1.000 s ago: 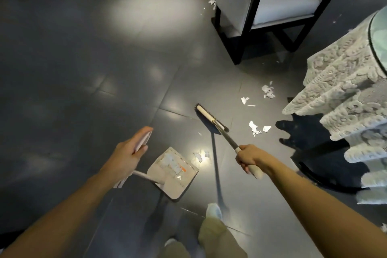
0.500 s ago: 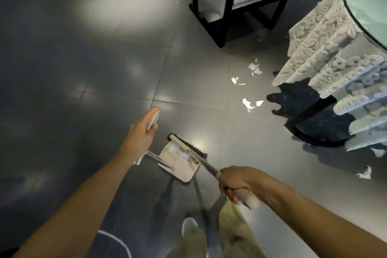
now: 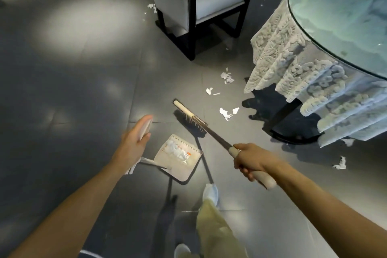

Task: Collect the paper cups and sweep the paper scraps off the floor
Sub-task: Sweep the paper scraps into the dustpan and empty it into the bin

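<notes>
A person's left hand (image 3: 134, 142) has its fingers wrapped round the pale upright handle of a dustpan (image 3: 180, 159), and the right hand (image 3: 251, 159) is curled tight on the grip of a broom (image 3: 189, 115). Open dark tiled floor (image 3: 83, 90) spreads wide to the left. The right side is hemmed in by the hanging lace tablecloth (image 3: 293, 65) of a glass-topped table (image 3: 335, 16) and its dark base, with a grey chair (image 3: 188, 6) standing ahead. Torn paper scraps (image 3: 227, 112) lie between the broom head and the cloth's hem. More are scattered toward the chair (image 3: 227, 76), and one piece lies alone (image 3: 340, 163) beside the table base. White bits already sit in the dustpan, which rests on the tiles near the person's shoe (image 3: 211, 192). Half a second earlier the broom head was pressed to the pan's lip. It is now ahead of the pan and apart from it, closer to the loose scraps, and whether its bristles touch the floor cannot be told.
</notes>
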